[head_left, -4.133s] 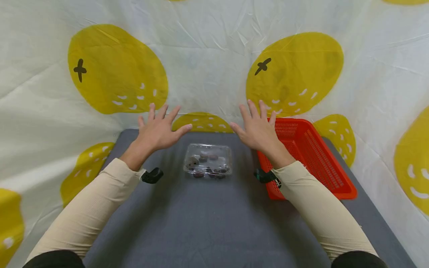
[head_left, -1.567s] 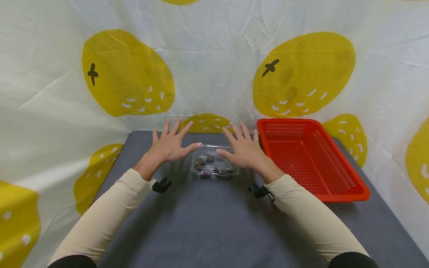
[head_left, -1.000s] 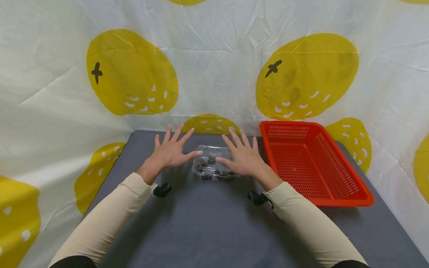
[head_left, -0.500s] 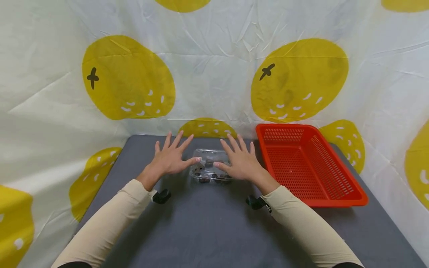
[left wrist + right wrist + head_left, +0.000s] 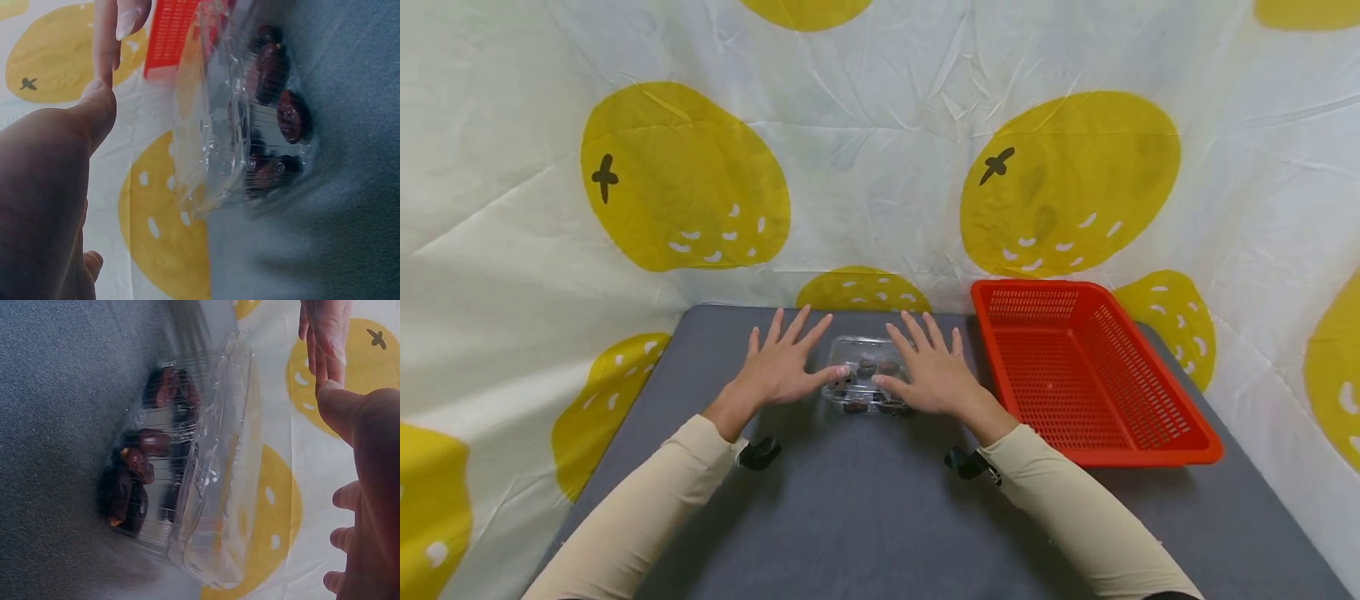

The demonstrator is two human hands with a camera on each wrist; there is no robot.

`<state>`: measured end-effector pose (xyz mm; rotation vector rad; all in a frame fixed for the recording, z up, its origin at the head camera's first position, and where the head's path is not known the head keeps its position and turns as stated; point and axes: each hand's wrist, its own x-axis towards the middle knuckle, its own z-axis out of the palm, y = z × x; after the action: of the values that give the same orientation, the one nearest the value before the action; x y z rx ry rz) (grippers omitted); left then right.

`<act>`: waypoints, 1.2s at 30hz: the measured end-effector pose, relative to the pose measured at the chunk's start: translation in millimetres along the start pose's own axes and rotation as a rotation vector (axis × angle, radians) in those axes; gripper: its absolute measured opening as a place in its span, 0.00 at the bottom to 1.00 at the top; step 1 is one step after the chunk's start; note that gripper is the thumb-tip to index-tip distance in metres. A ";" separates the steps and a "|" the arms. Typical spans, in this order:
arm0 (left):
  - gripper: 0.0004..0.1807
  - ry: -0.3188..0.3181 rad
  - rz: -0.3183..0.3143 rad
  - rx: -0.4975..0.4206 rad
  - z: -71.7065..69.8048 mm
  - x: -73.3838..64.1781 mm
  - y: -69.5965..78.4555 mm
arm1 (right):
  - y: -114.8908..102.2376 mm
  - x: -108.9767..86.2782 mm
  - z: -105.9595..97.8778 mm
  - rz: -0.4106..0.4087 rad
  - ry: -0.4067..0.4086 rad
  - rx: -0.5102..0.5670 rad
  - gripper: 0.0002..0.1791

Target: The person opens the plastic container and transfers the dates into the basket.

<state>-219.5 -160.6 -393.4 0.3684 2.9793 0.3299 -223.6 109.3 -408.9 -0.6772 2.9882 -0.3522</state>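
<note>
A clear plastic clamshell box [image 5: 859, 395] with several dark brown dates [image 5: 273, 72] inside sits on the grey table, lid down. My left hand [image 5: 777, 367] hovers above its left side, fingers spread and straight, the thumb over the box's edge in the head view. Above the right side is my right hand [image 5: 935, 377], also spread and holding nothing. In both wrist views the box [image 5: 215, 487] lies below the hands, apart from them, its dates [image 5: 147, 447] showing through the ribbed wall. The two thumbs partly cover the box in the head view.
A red perforated plastic basket [image 5: 1086, 375] stands on the table to the right, near the right forearm. Behind and beside the grey table [image 5: 850, 517] hangs a white cloth [image 5: 880, 192] printed with yellow fruit shapes. A small dark camera is worn at each wrist.
Compared with 4.1 s ago, both hands have come closer together and over the clamshell box. During the last second they shift only slightly, still spread. The box and basket stay in place.
</note>
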 end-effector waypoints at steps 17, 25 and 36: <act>0.53 0.001 0.008 -0.043 18.9 -2.5 -10.0 | -2.2 -2.1 15.1 0.006 -0.003 -0.007 0.51; 0.53 -0.011 0.013 -0.051 27.8 -3.4 -7.7 | 0.3 -7.1 19.5 0.033 -0.014 0.049 0.51; 0.55 -0.004 0.011 -0.073 37.4 -3.9 -11.8 | 5.6 -7.6 31.1 0.053 -0.004 0.071 0.51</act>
<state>-212.9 -165.3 -432.0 0.3778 2.9524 0.4374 -215.8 111.0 -440.4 -0.5901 2.9677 -0.4506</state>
